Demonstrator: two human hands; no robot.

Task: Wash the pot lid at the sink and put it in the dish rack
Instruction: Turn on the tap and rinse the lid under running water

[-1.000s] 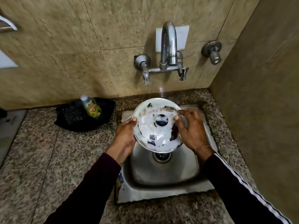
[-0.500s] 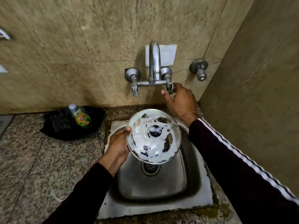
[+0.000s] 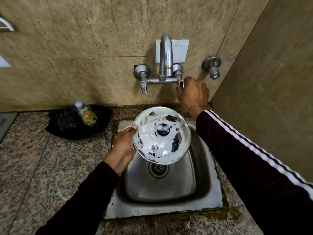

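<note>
A round steel pot lid [image 3: 161, 135] with a black knob in its middle is smeared with white soap foam. My left hand [image 3: 124, 144] grips its left rim and holds it tilted over the steel sink [image 3: 201, 168]. My right hand [image 3: 192, 94] is up at the wall-mounted tap [image 3: 165, 63], its fingers closed around the right tap handle. No water is visible from the spout. No dish rack is in view.
A small bottle of green dish liquid [image 3: 87, 115] stands on a black cloth with a dark scrubber [image 3: 67, 122] on the granite counter left of the sink. A second wall valve [image 3: 212, 66] sits right of the tap. A tiled side wall stands close on the right.
My right hand left the lid, rose to the tap and closed on its right handle. The left hand kept the lid over the sink. The camera tilted upward.
</note>
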